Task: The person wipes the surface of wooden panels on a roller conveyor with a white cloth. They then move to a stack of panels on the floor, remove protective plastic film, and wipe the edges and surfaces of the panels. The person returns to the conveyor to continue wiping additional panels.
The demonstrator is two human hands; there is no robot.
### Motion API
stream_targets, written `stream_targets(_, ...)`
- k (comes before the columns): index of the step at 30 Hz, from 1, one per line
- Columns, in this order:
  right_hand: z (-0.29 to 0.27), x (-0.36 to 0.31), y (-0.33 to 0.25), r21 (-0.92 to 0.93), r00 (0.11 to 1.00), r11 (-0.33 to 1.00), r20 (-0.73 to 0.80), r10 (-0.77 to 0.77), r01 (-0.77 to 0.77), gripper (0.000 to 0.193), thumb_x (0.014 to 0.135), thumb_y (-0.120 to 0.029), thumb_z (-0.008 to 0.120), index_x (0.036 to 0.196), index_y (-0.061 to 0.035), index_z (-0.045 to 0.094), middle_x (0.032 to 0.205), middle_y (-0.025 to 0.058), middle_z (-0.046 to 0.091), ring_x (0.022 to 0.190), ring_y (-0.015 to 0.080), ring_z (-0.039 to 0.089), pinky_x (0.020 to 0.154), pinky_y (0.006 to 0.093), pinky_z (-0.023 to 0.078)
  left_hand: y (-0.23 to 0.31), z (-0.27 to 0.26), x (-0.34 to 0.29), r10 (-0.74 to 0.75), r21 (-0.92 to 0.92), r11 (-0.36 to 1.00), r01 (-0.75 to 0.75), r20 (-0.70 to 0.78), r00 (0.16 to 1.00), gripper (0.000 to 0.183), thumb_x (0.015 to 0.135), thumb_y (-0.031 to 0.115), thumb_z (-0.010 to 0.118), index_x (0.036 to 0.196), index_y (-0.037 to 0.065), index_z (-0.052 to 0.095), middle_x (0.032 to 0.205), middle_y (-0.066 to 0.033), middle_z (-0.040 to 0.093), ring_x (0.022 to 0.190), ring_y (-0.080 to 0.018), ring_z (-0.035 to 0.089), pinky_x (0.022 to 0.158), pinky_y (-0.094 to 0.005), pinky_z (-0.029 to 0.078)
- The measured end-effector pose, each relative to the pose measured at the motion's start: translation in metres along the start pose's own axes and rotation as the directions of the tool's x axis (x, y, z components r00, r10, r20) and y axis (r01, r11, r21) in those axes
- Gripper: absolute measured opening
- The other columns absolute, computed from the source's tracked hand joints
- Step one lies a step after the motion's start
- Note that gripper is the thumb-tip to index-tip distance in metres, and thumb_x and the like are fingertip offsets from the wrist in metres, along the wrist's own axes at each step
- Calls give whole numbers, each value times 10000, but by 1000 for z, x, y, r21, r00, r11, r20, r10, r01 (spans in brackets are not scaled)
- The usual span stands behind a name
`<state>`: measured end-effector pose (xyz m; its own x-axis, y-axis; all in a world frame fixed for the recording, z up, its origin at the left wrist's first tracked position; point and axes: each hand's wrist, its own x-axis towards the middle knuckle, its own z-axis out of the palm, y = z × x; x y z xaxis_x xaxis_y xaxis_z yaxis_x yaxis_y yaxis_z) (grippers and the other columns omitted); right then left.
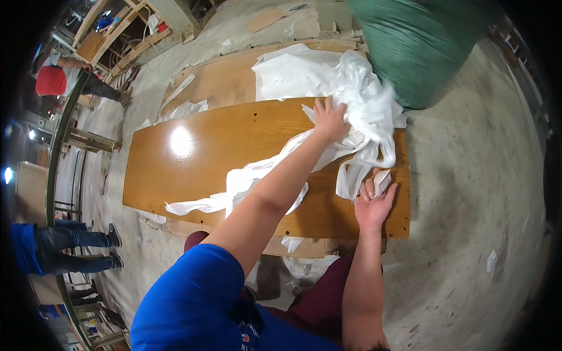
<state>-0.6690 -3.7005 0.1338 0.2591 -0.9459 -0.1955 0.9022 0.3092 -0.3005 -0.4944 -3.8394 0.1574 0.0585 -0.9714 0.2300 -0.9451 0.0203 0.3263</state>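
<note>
Head view: white film (366, 96) bunches against the left hand (331, 121) and beyond it — whether that hand grips, I cannot tell; the right hand (375, 206), palm up, half-curls about a loose tail; brown panel (228, 143) beneath both; the film looks light, limp, slippery, easily torn — best gathered by the thick bunch, not the strands.

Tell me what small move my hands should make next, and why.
Perhaps use your left hand to draw the trailing white sheeting toward the bunched white heap: the sheeting lies strung across the brown panel, and that hand is at the heap.
</note>
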Motion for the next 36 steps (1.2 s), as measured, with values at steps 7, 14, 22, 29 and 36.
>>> stream_targets(7,6,-4,-5,-15,999,1000,-34,-24,23,579,945,-562,261,1118,-95,555,609,-20,332,553,111,289,613,252,295,5,-32,-82,-183,-127,967,222,261,948,544,707,262,680,1141,46,434,1116,-234,494,1049,-417,468,862,-493,420)
stream_targets(14,15,-6,-3,-75,954,991,-270,-128,112,582,943,-561,272,1132,-83,544,600,-21,337,550,113,309,631,279,337,-9,-75,-170,116,140,972,-191,424,898,546,635,260,721,1106,70,523,1027,-133,584,1100,-299,478,943,-463,352)
stream_targets(22,17,-9,-3,-83,996,994,-55,-73,68,605,940,-564,255,1095,-68,566,565,-29,310,518,101,281,616,281,303,-114,-117,-257,-227,200,962,184,220,949,408,624,137,634,1019,58,567,1105,-165,494,1011,-400,463,801,-533,425)
stream_targets(29,31,-12,-7,91,991,988,37,-132,128,621,936,-579,240,1108,-76,561,574,-26,295,500,101,259,624,272,302,-25,-85,-254,87,-98,994,-57,343,935,736,583,193,723,1245,61,429,1137,-200,484,1099,-363,456,956,-464,366)
stream_targets(36,24,-14,-25,301,945,936,209,-253,184,559,962,-499,232,1124,-49,522,568,-17,305,506,98,284,645,296,296,-44,-87,-236,-193,135,978,159,294,936,603,625,249,716,1155,75,487,1145,-224,451,1095,-433,401,937,-536,353)
